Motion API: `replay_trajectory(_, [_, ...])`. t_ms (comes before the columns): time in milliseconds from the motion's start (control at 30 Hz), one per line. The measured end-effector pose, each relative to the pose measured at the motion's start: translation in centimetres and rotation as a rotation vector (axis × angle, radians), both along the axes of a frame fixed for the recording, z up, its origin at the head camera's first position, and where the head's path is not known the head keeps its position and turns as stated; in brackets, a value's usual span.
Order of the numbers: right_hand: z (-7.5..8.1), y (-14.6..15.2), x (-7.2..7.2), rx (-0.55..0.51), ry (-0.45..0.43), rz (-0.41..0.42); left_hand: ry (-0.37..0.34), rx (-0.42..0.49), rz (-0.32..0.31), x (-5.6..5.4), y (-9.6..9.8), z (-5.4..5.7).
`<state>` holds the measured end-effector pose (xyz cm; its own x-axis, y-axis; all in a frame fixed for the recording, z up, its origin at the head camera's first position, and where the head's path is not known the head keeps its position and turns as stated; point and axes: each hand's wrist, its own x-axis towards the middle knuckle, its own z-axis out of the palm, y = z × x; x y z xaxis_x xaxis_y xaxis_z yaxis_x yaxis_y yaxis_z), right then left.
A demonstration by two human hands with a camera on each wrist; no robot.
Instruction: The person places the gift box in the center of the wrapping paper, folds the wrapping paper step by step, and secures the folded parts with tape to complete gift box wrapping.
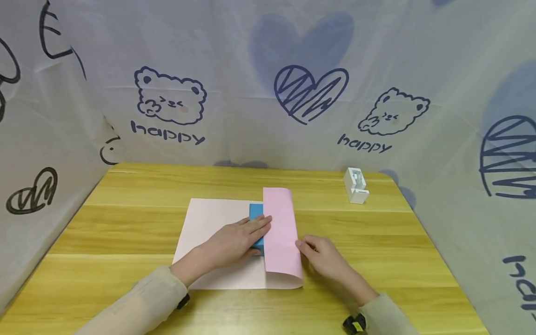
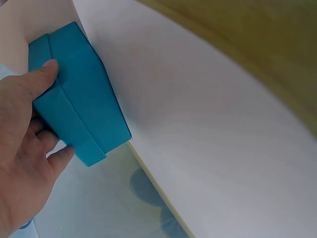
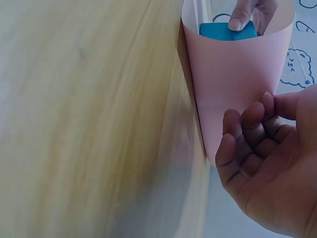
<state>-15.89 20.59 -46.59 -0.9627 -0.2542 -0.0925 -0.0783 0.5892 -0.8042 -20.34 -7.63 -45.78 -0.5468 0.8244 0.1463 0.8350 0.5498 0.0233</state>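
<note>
Gripping lidded box (image 2: 85, 94) w/ L fingers (image 2: 43, 80); R fingers (image 3: 228, 151) curled by paper (image 1: 280, 232), hold unclear

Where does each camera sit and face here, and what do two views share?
Head: worn on the head, facing forward and down at the wooden table; left hand, right hand and sleeves show.
Left wrist: on that wrist, facing the blue box; only the left hand shows, gripping it.
Right wrist: on that wrist, facing the curled pink paper; both hands show.
Shared: head and right wrist both show hands, blue box and pink paper.
</note>
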Motion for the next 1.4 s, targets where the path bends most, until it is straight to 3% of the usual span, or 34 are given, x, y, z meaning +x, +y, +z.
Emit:
replay_trajectory(400, [0.2,-0.1,0.8,-0.089,-0.107,-0.033,0.000,0.002,0.004,0.1,0.1,0.1])
replay_trajectory(667, [0.2,-0.3,0.9,-0.085,-0.093,-0.022,0.010,0.007,-0.003,0.1,0.1,0.1])
replay_trajectory(1200, [-0.3,0.2,1.2,0.016,0.017,0.093,-0.012,0.007,0.006,0.2,0.0,0.3])
replay_trajectory(1400, [-0.1,0.6,1.7,0.005,-0.006,0.113,-0.012,-0.003,0.009,0.1,0.0,0.2])
